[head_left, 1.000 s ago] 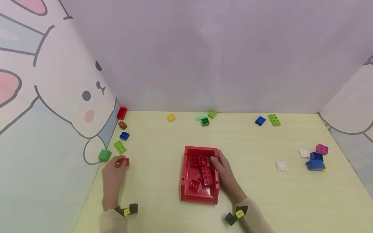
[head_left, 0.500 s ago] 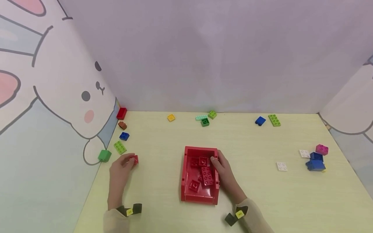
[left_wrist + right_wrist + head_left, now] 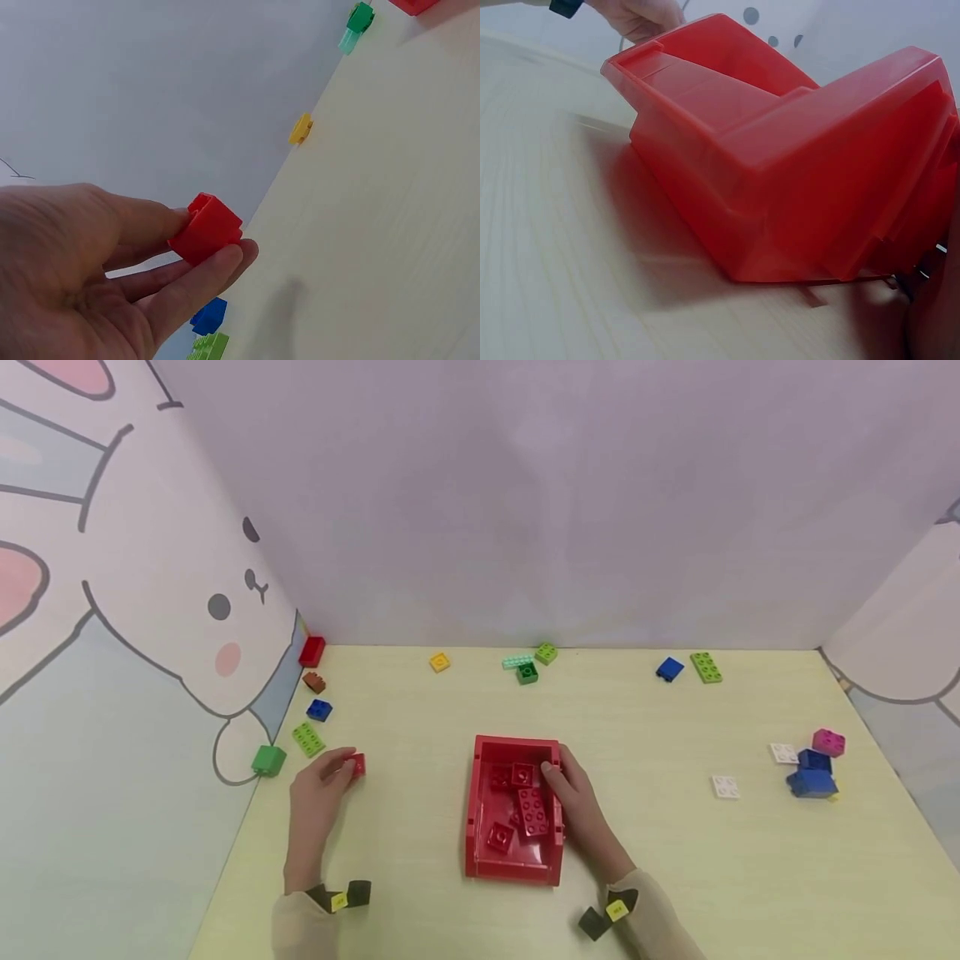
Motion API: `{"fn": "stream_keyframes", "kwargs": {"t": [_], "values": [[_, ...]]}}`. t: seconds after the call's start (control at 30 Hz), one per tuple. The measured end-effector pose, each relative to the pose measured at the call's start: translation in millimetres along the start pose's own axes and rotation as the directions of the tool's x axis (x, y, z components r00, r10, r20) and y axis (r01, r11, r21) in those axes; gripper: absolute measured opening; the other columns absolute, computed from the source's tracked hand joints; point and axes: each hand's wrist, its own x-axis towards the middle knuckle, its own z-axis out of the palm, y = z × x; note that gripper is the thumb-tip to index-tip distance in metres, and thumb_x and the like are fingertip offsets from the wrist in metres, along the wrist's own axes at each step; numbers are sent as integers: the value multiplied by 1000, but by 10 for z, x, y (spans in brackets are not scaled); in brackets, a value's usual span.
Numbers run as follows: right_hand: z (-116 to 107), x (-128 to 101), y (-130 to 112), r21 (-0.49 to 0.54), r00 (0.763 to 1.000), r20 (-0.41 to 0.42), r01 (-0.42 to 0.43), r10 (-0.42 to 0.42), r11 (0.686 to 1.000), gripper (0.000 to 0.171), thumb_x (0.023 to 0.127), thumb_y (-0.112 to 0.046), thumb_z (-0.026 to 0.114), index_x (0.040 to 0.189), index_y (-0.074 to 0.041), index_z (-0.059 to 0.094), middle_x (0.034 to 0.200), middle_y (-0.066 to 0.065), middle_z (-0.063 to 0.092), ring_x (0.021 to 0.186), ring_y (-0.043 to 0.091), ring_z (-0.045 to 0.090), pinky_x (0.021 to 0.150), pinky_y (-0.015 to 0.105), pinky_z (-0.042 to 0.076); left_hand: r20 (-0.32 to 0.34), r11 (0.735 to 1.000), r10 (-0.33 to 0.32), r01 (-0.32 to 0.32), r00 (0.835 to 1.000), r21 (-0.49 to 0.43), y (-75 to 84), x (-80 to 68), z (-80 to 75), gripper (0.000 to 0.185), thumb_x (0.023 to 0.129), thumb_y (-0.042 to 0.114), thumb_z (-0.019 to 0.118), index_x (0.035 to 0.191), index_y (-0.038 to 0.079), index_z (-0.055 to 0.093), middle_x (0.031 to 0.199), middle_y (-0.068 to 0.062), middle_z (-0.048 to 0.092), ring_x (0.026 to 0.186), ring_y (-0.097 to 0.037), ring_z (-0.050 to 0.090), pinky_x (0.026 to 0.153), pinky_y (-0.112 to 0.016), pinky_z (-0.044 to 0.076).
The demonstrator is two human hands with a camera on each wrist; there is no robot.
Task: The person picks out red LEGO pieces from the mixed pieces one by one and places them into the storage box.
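Note:
Between thumb and fingers, my left hand (image 3: pixel 318 797) pinches a small red toy brick (image 3: pixel 206 230), held above the table in the left wrist view. A red bin (image 3: pixel 513 870) stands at the table's middle, with several red bricks (image 3: pixel 533 812) lying in it. My right hand (image 3: pixel 576 797) grips the bin's right wall, thumb over the rim. In the right wrist view the bin's outer side fills much of the picture, and only a sliver of that hand shows at the right edge.
Along the left wall lie a green brick (image 3: pixel 268 761), a lime brick (image 3: pixel 308 738), a blue brick (image 3: pixel 318 710), a brown piece (image 3: pixel 314 682) and a red brick (image 3: pixel 312 652). A yellow piece (image 3: pixel 439 662) and green bricks (image 3: pixel 527 673) lie by the back wall. Blue bricks (image 3: pixel 812 783) cluster at right.
My left hand has moved right, away from the left wall, carrying the red brick towards the bin. The right hand and the bin have stayed in place.

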Motion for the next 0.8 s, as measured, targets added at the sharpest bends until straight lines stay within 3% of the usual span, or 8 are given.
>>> {"fn": "stream_keyframes", "kwargs": {"t": [0.2,0.43,0.67,0.8], "values": [[8,-1,-18,6,1000,4,-3,3,1000,41,108,-43,49,145,-24,47,138,3,62,126,23,58,100,21,55,9,1000,-8,9,1000,-25,64,-4,25,37,107,24,60,143,15,62,144,-13,64,131,-29,65,98,-21,58],[11,4,-32,12,1000,4,-1,1,1000,42,108,-41,49,146,-24,47,139,3,61,128,24,58,100,20,54,4,1000,3,-3,1000,13,164,-56,20,39,106,26,61,144,16,60,143,-11,64,131,-29,64,103,-27,57],[4,5,-25,15,1000,5,-8,8,1000,41,108,-41,49,145,-25,47,139,2,61,129,24,57,101,20,54,-13,999,48,-48,999,25,260,-139,66,34,104,23,65,137,17,65,140,-9,66,127,-28,66,91,-12,55],[3,2,-15,16,1000,4,-6,6,1000,42,108,-41,49,146,-23,46,139,4,61,128,23,58,101,21,54,-7,996,83,-83,996,37,320,-171,110,33,104,22,66,137,17,65,138,-9,67,127,-28,66,95,-20,57]]}}
